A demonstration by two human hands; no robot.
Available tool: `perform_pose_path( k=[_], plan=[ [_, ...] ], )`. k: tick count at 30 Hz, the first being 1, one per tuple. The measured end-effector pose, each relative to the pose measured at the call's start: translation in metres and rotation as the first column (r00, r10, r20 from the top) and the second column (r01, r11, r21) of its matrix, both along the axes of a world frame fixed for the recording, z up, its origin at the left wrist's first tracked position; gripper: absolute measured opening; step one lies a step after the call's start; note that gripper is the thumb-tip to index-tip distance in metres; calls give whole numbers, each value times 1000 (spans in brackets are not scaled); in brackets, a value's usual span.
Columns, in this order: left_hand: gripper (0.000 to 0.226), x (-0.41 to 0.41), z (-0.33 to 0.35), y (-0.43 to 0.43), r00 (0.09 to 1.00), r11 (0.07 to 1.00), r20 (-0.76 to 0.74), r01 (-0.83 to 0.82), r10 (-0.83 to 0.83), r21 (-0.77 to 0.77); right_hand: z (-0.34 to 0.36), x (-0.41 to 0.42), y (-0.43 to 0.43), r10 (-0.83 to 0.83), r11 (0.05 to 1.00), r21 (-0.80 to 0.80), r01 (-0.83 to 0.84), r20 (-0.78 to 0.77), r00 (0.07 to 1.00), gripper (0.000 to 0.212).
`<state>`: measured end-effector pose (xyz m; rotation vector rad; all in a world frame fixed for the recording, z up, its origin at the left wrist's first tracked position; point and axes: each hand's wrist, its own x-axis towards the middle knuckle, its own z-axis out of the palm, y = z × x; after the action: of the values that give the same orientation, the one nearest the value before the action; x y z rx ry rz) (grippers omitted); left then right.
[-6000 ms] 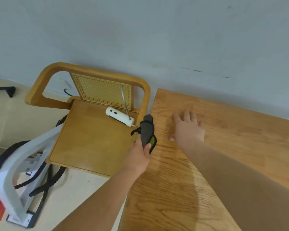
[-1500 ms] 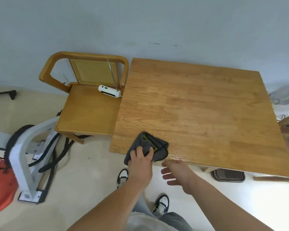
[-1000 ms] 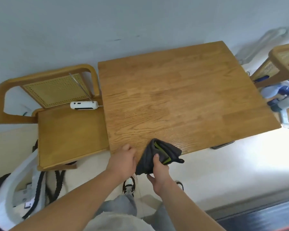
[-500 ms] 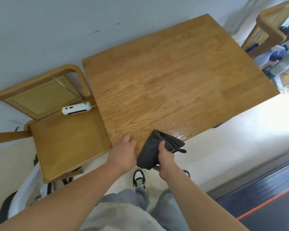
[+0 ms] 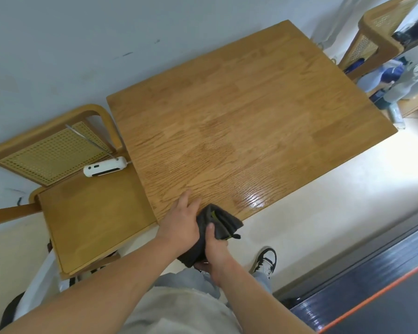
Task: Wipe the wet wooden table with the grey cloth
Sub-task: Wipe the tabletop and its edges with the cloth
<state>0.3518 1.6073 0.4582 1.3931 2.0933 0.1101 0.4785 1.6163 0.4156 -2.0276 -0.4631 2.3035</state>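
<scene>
Head view: grey cloth (image 5: 221, 225) bunched at near edge of wooden table (image 5: 239, 121), partly hanging off. Right hand (image 5: 215, 251) clamped on cloth, thumb on top. Left hand (image 5: 181, 224) against cloth's left side, fingers extended onto tabletop; grip unclear. Glossy wet patch (image 5: 253, 201) just right of cloth. Chair (image 5: 82, 213) beside table's left edge.

Bare wooden table (image 5: 239, 121); chair (image 5: 87, 213) against its left edge

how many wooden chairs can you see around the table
2. One wooden cane-backed chair stands at the table's left side; another cane-backed chair shows partly at the far right corner. Others may be out of frame.
</scene>
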Motion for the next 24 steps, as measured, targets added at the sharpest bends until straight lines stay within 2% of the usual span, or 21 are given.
perform_pose_path(
  k=[2, 7, 10, 13, 16, 20, 22, 24],
  plan=[
    [62, 3, 2, 3, 1000, 1000, -10, 14, -14, 0, -2, 8, 15, 30, 999, 30, -30, -10, 999, 59],
    [61, 17, 7, 15, 995, 995, -13, 98, -98, 8, -14, 63, 119, -173, 971, 195, 141, 159, 972, 75],
    [53, 24, 6, 22, 984, 984, 19, 178, -179, 10, -10, 92, 162, -136, 962, 266, 57, 290, 947, 89],
    [52, 31, 6, 33, 968, 968, 20, 250, -250, -4, -4, 83, 150, -100, 963, 270, 3, 345, 933, 88],
    [51, 41, 12, 48, 959, 959, 18, 282, -282, -6, -4, 60, 111, -91, 971, 237, 29, 257, 962, 85],
    [43, 53, 19, 63, 963, 964, 36, 266, -265, -25, -24, 47, 52, -3, 997, 79, -2, 71, 997, 78],
    [41, 59, 21, 67, 967, 967, 40, 253, -251, -34, -17, 48, 51, 18, 998, 56, -18, 6, 1000, 71],
    [44, 64, 21, 73, 973, 973, 46, 228, -227, -38, -6, 57, 77, -18, 995, 97, 16, 18, 1000, 63]
  ],
)
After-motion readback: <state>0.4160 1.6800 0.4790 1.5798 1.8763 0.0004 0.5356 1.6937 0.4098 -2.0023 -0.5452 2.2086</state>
